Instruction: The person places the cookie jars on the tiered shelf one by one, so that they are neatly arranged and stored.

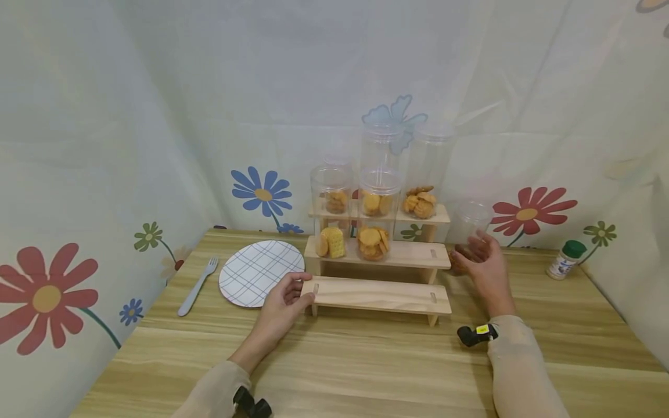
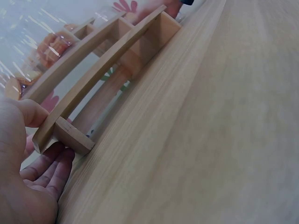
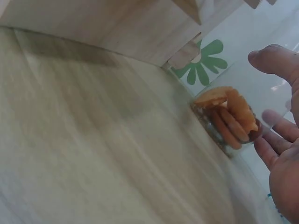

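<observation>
My left hand (image 1: 280, 306) holds the left end of the lowest step of a wooden tiered display rack (image 1: 375, 295). In the left wrist view, the thumb lies on the step and the other fingers reach below, beside its short leg (image 2: 74, 135). My right hand (image 1: 488, 274) is at a clear jar (image 1: 472, 216) on the tabletop, just right of the rack. Cookies (image 3: 229, 116) lie in the bottom of that jar. Thumb and fingers are spread apart around the jar's side; whether the fingertips touch it is hard to tell.
Several clear lidded jars of cookies stand on the upper two steps, including one with square crackers (image 1: 335, 242). On the left lie a checked plate (image 1: 256, 273) and a fork (image 1: 198, 287). A green-capped shaker (image 1: 566, 260) stands at the right. A flowered curtain (image 1: 292, 69) hangs behind.
</observation>
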A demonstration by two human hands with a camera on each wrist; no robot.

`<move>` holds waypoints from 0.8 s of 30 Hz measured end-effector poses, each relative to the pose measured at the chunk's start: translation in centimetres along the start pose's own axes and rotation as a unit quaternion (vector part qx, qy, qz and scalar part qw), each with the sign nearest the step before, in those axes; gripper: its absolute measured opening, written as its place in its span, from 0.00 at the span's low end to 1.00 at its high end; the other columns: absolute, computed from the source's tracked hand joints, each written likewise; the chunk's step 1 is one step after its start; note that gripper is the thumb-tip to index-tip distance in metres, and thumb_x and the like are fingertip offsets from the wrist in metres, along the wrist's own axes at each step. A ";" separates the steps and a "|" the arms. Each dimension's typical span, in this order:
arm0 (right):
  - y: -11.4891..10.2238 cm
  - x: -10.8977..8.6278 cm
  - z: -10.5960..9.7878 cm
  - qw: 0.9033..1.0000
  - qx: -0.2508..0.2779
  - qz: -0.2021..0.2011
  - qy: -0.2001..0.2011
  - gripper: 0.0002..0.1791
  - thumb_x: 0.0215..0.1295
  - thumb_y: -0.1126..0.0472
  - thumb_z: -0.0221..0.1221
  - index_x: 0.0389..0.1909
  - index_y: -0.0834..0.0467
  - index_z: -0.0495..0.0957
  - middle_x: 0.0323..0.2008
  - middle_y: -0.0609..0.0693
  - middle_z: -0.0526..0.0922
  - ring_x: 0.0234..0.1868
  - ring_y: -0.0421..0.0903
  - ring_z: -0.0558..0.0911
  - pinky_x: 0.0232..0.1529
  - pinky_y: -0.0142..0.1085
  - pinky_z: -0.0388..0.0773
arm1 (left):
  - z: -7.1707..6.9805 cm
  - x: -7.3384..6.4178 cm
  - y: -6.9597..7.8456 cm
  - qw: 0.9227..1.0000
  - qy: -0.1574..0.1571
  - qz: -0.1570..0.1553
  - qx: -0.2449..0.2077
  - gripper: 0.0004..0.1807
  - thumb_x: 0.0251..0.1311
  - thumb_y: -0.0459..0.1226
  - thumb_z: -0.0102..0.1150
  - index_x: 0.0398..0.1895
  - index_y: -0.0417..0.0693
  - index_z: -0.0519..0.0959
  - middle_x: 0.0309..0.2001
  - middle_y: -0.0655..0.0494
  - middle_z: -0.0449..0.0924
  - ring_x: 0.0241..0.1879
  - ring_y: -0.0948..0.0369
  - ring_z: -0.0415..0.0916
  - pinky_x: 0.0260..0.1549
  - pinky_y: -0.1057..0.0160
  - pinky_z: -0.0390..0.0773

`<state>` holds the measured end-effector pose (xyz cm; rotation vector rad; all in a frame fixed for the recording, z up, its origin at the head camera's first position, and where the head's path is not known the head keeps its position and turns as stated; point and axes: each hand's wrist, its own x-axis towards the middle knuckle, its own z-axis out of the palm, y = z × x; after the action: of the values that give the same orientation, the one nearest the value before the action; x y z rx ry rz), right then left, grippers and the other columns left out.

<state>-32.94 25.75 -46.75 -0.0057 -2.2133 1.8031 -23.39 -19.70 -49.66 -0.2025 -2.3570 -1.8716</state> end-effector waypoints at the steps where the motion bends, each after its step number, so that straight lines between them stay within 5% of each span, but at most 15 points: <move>1: 0.1 0.0 0.0 1.000 0.002 0.000 -0.003 0.51 0.75 0.64 0.72 0.90 0.58 0.52 0.82 0.66 0.68 0.78 0.65 0.74 0.68 0.27 0.77 | 0.0 0.0 0.0 1.000 0.000 0.000 -0.001 0.22 0.73 0.34 0.71 0.67 0.48 0.81 0.52 0.43 0.86 0.54 0.54 0.84 0.56 0.66 0.82; 24: -0.4 -0.2 -0.2 0.999 -0.012 -0.001 0.041 0.44 0.75 0.59 0.72 0.86 0.56 0.62 0.76 0.61 0.75 0.75 0.56 0.76 0.67 0.26 0.77 | 0.0 -0.1 0.3 1.000 0.001 -0.005 0.006 0.22 0.73 0.32 0.70 0.68 0.48 0.81 0.53 0.44 0.86 0.54 0.55 0.83 0.56 0.66 0.82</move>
<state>-32.65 25.79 -46.41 -0.0802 -2.1782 1.7428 -23.19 -19.64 -49.39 -0.1898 -2.3718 -1.8605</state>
